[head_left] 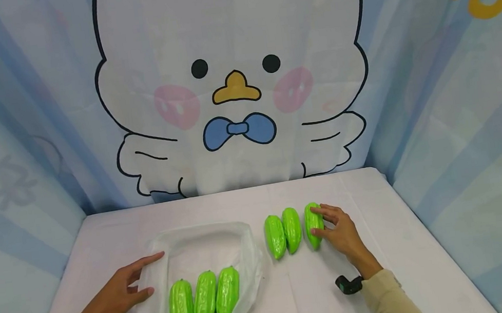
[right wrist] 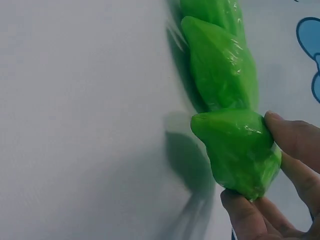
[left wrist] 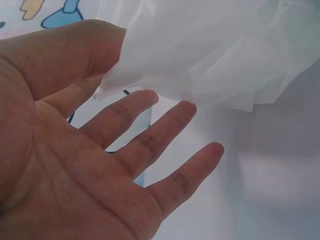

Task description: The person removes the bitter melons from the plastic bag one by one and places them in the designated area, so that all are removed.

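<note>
My right hand (head_left: pixel 344 234) pinches a bright green, knobbly gourd-like vegetable (right wrist: pixel 240 150) between thumb and fingers. This one is the rightmost of a row of three; a middle one (head_left: pixel 292 229) and a left one (head_left: pixel 275 237) lie close together beside it. My left hand (head_left: pixel 114 297) is at the left edge of a white plastic bag (head_left: pixel 251 260), its fingers extended and apart, with the thumb and index fingertips against the film. In the left wrist view the bag hides the tips of the thumb and index finger. Inside the bag's wide mouth lie three more green vegetables (head_left: pixel 205 301).
A white cloth covers the table (head_left: pixel 432 280). Behind it hangs a curtain (head_left: pixel 242 162) with a cartoon bird, and blue-striped curtains (head_left: pixel 479 161) enclose the sides. Each wrist wears a black camera mount (head_left: pixel 348 284).
</note>
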Available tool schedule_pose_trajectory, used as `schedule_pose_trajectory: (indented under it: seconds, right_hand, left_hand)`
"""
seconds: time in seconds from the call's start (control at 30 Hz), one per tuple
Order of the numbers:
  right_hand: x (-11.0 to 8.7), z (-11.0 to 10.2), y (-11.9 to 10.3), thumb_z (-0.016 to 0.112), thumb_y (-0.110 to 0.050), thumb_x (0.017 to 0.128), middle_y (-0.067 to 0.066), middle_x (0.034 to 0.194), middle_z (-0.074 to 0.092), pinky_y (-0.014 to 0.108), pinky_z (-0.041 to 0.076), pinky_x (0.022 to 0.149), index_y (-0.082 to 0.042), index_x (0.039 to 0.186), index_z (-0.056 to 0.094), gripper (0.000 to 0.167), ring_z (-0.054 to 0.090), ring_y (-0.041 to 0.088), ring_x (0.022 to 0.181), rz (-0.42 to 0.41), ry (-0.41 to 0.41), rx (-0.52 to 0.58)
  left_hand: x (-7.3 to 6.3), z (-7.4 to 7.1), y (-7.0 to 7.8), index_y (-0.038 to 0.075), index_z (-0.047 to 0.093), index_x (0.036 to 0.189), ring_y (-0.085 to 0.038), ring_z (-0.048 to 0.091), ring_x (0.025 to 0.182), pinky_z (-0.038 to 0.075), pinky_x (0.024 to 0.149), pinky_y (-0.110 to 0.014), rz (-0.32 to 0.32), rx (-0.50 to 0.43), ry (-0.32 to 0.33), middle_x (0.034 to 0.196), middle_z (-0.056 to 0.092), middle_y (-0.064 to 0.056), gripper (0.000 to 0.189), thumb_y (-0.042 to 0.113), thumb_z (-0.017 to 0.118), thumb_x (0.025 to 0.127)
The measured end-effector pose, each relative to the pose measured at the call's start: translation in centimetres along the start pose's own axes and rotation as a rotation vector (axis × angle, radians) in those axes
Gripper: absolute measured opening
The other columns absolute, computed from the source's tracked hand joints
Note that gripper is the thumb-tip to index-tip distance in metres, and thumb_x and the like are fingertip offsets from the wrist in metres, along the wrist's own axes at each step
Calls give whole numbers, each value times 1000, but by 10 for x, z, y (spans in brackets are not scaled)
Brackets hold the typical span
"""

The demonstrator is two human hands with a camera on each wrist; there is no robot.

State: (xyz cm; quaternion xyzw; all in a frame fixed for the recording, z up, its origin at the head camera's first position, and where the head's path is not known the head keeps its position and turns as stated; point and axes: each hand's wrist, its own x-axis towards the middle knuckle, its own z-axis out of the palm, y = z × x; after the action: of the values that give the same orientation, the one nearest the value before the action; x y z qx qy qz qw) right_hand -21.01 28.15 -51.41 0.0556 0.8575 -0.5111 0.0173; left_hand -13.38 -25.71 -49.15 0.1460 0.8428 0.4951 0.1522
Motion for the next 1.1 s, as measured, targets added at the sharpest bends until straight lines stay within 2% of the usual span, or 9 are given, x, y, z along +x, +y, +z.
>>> schedule_pose_trajectory:
  seconds: [0.3,0.57,0.7,0.9,1.1]
  right_hand:
    - [4,3,9,83,-5,92,15,172,34,54,38,126,-15,149,64,61,42,39,155,15,-26,-42]
    - [5,3,9,84,-4,90,17,173,32,43,46,118,-12,152,59,67,40,42,156,-12,-20,-40]
    - [0,1,2,85,-5,89,17,173,32,43,46,118,-13,153,59,69,38,45,156,-28,8,-51]
    - [-6,-3,-11,85,-5,89,15,171,34,43,46,117,-16,153,60,69,38,43,157,-95,53,-70]
    - [-19,-1,-29,86,-5,88,10,170,39,40,47,115,-20,151,62,68,39,36,157,-188,64,-39]
  left_hand:
    - [1,0,0,7,43,162,-64,47,140,51,96,-78,0,-2,-1,167,33,-34,67,18,71,103]
    - [1,1,-1,8,43,162,-65,46,140,50,95,-80,6,4,1,167,34,-33,66,18,71,103]
    - [1,1,-1,9,44,162,-65,46,140,49,95,-82,9,9,6,167,35,-33,66,18,71,103]
    - [0,1,-1,8,44,162,-66,45,141,49,95,-82,15,6,3,166,34,-34,65,17,70,103]
    - [1,0,-2,8,43,162,-66,44,141,49,95,-82,12,0,-2,167,34,-34,66,17,70,103]
